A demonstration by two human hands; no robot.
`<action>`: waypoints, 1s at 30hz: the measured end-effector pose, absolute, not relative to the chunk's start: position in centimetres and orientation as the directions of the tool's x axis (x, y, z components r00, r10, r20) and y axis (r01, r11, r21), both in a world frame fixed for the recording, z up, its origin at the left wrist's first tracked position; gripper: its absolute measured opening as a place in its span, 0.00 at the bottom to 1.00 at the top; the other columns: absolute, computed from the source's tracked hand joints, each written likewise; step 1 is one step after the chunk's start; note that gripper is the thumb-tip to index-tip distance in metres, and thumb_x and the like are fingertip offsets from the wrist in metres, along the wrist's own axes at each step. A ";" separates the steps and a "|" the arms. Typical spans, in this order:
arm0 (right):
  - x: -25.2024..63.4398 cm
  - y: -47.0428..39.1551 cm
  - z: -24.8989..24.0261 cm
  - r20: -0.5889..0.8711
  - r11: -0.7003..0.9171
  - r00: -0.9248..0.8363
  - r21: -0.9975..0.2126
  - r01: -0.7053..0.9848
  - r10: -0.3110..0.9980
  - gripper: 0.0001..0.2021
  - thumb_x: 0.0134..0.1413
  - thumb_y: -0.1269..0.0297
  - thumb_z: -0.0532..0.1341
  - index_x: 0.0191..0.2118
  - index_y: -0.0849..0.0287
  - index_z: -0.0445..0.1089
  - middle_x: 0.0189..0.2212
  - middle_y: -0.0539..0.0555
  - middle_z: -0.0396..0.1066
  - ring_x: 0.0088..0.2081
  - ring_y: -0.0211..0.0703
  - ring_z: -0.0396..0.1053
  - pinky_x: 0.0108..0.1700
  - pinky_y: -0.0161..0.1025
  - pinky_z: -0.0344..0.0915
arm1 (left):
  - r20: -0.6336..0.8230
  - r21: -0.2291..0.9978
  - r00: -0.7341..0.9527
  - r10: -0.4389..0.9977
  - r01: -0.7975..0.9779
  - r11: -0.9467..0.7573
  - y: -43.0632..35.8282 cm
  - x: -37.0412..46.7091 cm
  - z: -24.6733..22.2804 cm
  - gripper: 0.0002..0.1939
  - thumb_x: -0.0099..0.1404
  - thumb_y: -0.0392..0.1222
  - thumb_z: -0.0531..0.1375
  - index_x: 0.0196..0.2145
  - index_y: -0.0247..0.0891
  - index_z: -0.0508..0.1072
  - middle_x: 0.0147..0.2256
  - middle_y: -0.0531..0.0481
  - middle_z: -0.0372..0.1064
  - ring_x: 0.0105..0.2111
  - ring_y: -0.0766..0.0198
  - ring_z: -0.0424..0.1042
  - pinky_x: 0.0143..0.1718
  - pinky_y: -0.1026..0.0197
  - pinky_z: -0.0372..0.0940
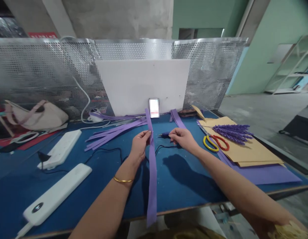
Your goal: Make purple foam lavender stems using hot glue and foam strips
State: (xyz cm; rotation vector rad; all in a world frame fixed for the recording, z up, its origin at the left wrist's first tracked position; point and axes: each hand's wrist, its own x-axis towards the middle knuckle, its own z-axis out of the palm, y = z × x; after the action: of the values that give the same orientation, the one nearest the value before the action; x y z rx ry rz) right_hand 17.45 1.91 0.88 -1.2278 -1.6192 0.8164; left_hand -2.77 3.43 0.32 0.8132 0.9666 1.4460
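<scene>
Above a flat blue tabletop (99, 199), the left hand (139, 146) pinches a long, flat purple strip (152, 166), apparently to steady it between both hands; its lower end passes the near edge. The right hand (183, 138) grips a slim, dark-blue, metal-tipped tool (165, 134), seemingly held sideways so its point faces the strip, not touching.

No text is readable — red sign (42, 35) included.

Long, flat purple strip (152, 172), pinched near its upper end, lower end past the table (101, 169) edge; dark-blue tool (165, 134), metal tip toward the strip, just apart
</scene>
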 end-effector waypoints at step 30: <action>15.9 2.6 -0.2 0.281 0.274 0.045 -0.953 0.127 0.959 0.15 0.50 0.53 0.63 0.22 0.56 0.65 0.17 0.45 0.62 0.23 0.36 0.61 0.28 0.35 0.58 | -0.016 1.000 0.138 0.990 -0.010 0.017 0.2 -0.2 -0.2 0.17 0.48 0.51 0.71 0.29 0.34 0.81 0.24 0.51 0.71 0.24 0.70 0.62 0.26 0.67 0.58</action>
State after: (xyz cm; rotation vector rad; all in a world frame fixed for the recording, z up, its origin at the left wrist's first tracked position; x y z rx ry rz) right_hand 15.89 2.64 -0.23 -1.1104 -1.3692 0.8958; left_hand -0.24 0.23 -0.21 1.2513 1.1060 1.1001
